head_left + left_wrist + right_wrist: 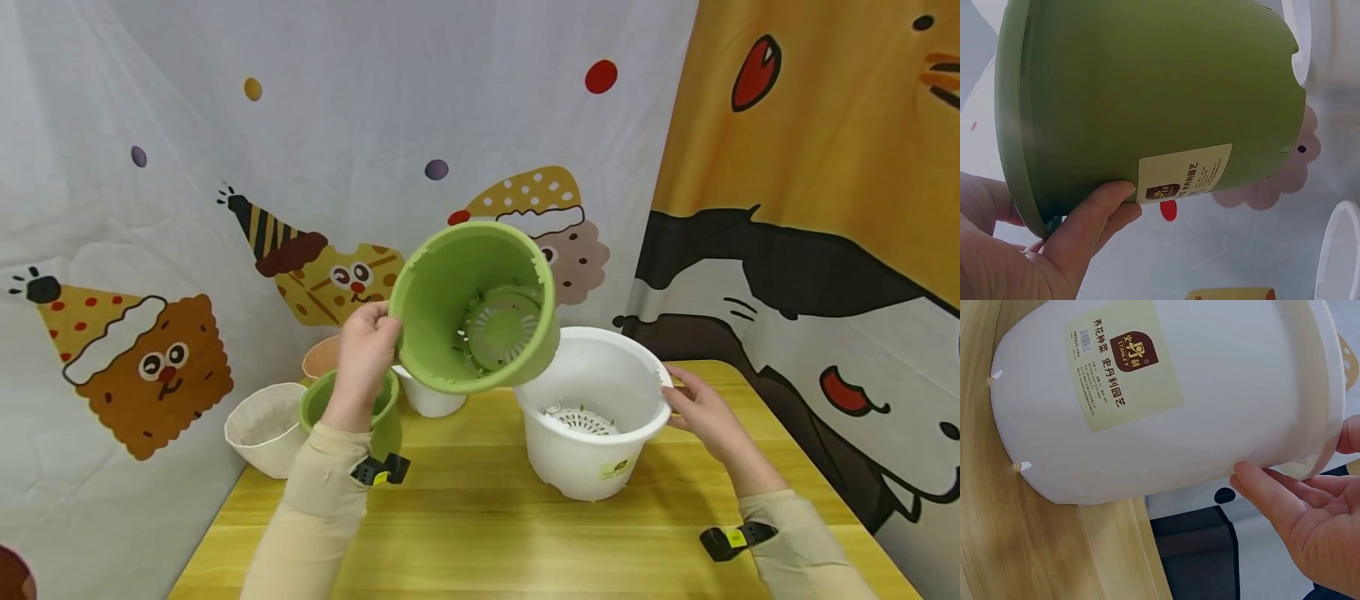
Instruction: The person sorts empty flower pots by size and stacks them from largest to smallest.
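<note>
My left hand grips the rim of a large green flowerpot and holds it up in the air, its mouth tilted toward me and its slotted bottom showing inside. In the left wrist view the fingers press along the outside of the green wall near a pale label. A large white flowerpot stands upright on the table, just right of and below the green one. My right hand pinches its right rim, thumb at the inside and fingers on the outer wall. Its label shows in the right wrist view.
At the table's left stand a cream pot, a smaller green pot, an orange pot partly hidden behind, and a small white pot. A printed curtain hangs right behind the wooden table.
</note>
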`<state>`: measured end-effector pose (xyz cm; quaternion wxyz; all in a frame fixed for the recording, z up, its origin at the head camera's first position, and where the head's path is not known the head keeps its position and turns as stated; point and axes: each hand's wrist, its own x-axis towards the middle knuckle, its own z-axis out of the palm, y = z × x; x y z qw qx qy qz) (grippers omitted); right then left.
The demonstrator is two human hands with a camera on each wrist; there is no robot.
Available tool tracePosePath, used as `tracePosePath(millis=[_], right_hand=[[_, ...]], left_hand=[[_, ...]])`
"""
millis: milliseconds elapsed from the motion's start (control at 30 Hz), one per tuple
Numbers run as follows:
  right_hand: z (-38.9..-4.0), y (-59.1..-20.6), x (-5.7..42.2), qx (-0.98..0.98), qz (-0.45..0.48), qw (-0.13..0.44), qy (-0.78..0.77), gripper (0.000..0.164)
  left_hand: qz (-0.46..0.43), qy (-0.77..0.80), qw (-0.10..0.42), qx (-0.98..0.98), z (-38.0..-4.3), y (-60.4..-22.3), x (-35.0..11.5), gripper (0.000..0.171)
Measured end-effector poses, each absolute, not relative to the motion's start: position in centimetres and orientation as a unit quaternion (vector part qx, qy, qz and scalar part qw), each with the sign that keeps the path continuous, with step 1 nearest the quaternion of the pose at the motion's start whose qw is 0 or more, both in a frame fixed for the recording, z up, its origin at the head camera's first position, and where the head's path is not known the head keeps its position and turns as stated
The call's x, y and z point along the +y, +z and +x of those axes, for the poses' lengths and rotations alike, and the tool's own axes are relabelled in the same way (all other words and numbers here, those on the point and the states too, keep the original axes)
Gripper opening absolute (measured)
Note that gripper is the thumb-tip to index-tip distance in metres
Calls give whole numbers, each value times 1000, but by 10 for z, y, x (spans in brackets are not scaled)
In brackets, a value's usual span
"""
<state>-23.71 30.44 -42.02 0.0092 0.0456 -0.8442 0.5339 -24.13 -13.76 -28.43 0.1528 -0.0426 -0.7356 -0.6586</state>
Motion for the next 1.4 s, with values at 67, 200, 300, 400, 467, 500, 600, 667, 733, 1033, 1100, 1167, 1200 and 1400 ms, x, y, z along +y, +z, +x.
tracePosePath(millis=[67,200,300,400,467,500,600,667,733,1033,1100,1167,1200,1400], right_hand=[[-237,-420,304,-844,45,9,534,64],[-236,-420,304,-846,43,9,532,64],[-236,-420,304,-846,40,9,531,64],[-236,-420,304,-846,38,6,532,64],[-236,-420,304,-845,36,5,533,64],[-236,-420,304,-845,35,4,533,64],[-236,-420,304,-844,34,5,535,65],[-236,-420,304,-843,35,5,537,64],[-236,-421,304,-842,36,6,539,64],[-236,-421,305,-841,37,7,540,64],[-236,-421,305,-841,38,6,540,65],[-236,-420,305,-840,41,4,541,64],[-236,-420,305,-840,42,4,541,64],[-235,-417,305,-842,47,1,537,64]], left_hand=[[-42,-664,145,-733,-242,-284,-133,37],[-49,-662,134,-735,-242,-282,-124,37],[-59,-660,127,-738,-244,-281,-118,36],[-68,-657,124,-741,-247,-280,-112,36],[-74,-658,121,-740,-248,-279,-108,36],[-76,-659,121,-739,-249,-279,-106,36],[-78,-663,120,-735,-251,-278,-100,35],[-79,-665,118,-733,-253,-279,-97,34],[-79,-665,116,-733,-255,-279,-93,34],[-73,-654,108,-745,-259,-277,-76,35],[-73,-653,106,-746,-260,-277,-73,35],[-76,-655,106,-744,-261,-279,-70,34],[-76,-657,106,-742,-262,-280,-68,34],[-77,-655,107,-744,-266,-284,-61,33]])
